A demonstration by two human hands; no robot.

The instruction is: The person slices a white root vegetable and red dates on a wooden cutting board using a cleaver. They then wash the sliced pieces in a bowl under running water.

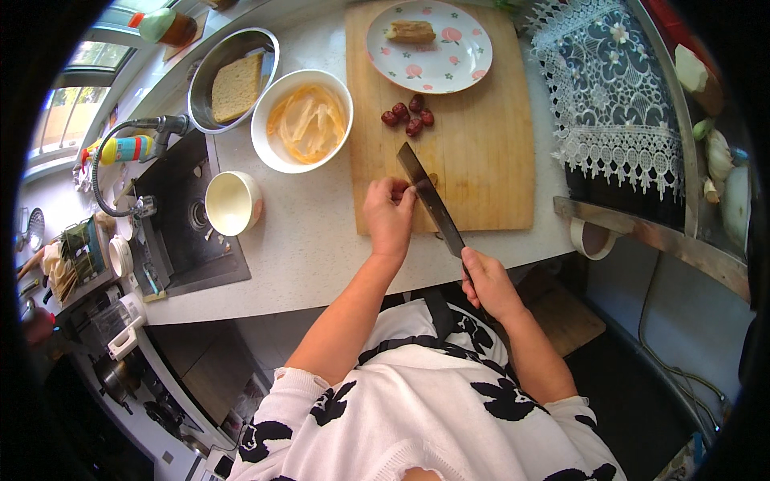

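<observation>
My right hand (490,282) grips the handle of a kitchen cleaver (434,201). Its dark blade slants across the wooden cutting board (499,150), tip pointing away from me. Close against the blade's left side is my left hand (391,210), fingertips bunched together; whether they pinch something small is hidden. A small brownish slice (433,179) lies on the board just right of the blade. Beyond the tip sit several dried red jujubes (414,127) in a cluster. At the board's far end, a peach-patterned plate (430,75) bears a brown, log-shaped piece of food (411,32).
Left of the board stand a white bowl (260,141) of orange liquid with pale strips, a steel bowl (198,102) with a tan porous slab (236,89), and a cream cup (231,201). A dark sink (186,252) lies farther left. Lace cloth (613,102) covers something at right.
</observation>
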